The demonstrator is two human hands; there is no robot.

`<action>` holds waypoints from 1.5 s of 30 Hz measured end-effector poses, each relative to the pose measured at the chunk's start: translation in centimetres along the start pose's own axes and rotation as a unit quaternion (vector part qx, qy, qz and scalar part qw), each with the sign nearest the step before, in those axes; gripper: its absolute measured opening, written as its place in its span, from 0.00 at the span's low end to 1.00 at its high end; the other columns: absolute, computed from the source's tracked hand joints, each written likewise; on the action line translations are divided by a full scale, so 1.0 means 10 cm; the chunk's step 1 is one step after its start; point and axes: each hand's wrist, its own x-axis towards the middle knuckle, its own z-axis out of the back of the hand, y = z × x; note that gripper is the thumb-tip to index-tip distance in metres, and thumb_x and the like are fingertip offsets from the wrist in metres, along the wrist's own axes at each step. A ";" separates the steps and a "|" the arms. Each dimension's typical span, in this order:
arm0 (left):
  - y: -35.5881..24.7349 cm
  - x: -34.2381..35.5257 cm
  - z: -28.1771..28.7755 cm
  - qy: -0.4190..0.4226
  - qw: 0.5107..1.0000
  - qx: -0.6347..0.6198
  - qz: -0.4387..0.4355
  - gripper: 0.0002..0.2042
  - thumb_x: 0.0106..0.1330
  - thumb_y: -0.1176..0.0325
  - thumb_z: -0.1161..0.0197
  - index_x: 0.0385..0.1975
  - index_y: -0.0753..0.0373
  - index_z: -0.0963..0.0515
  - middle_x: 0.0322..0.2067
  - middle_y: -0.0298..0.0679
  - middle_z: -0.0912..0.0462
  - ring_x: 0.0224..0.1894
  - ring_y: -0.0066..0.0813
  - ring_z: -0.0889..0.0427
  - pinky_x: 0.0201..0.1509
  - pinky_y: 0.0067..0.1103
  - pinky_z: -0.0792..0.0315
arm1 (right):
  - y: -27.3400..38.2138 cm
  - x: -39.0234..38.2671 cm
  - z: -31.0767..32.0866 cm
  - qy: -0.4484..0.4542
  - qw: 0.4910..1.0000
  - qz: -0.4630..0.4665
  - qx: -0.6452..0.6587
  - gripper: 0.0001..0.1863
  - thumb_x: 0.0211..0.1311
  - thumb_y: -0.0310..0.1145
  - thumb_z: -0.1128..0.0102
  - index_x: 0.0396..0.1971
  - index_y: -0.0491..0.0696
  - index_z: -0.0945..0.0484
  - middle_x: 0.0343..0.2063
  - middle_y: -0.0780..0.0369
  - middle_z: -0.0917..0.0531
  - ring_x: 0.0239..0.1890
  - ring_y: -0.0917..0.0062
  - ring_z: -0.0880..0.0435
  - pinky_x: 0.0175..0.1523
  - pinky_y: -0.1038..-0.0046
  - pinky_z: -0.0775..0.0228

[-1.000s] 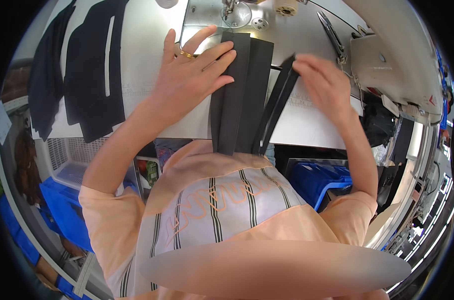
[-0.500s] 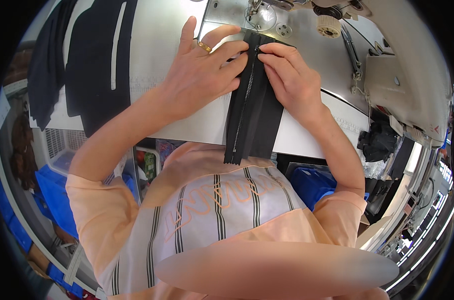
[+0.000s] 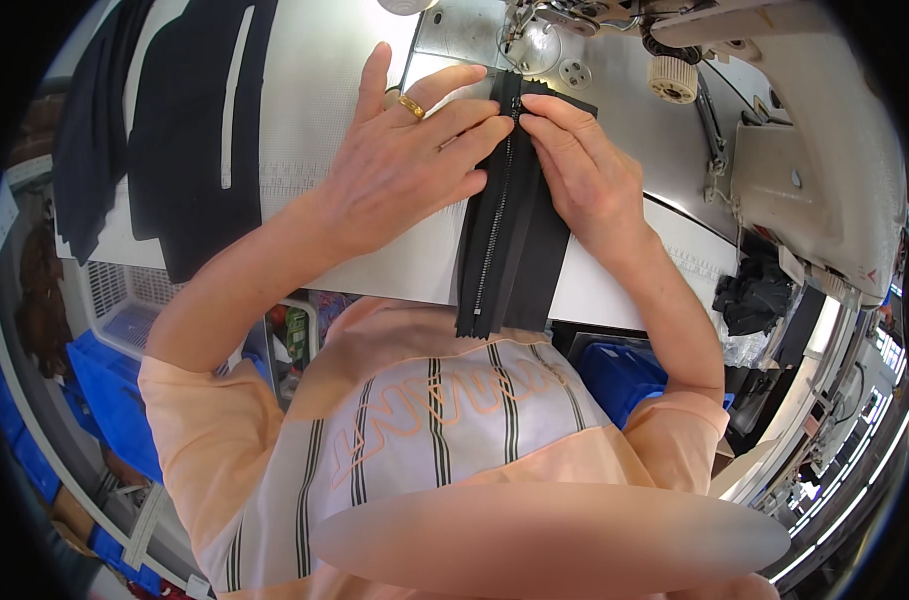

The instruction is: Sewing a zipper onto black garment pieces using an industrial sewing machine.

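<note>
Left hand (image 3: 410, 165) splayed, right hand (image 3: 595, 180) curled, pinch unclear, both touching black metal-toothed cloth zipper (image 3: 496, 225) overhanging flat white table's (image 3: 300, 120) near edge, likely light, floppy, best held by tape edges.

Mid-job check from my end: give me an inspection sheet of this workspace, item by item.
Surface: white tabletop, joined to a metal machine bed.
Things in hand: black zipper with metal teeth, lying along a dark fabric strip; lower ends reach past the near table edge.
Clutter: black slotted panel and black fabric at left; crumpled dark bundle at right.
Hands: left hand spread, fingertips at the zipper's upper part; right hand has fingertips there too, pinch unclear.
Cables: nothing seen for certain.
Surroundings: sewing machine upper right; white basket and blue bin lower left.
</note>
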 end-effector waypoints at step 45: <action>0.16 0.11 -0.05 0.045 0.999 -0.024 0.002 0.18 0.60 0.50 0.36 0.44 0.54 0.20 0.51 0.29 0.22 0.62 0.33 0.33 0.62 0.55 0.50 | 0.03 0.05 0.06 0.027 0.999 -0.026 0.005 0.22 0.50 0.33 0.29 0.48 0.49 0.21 0.46 0.63 0.21 0.46 0.67 0.24 0.50 0.67 0.32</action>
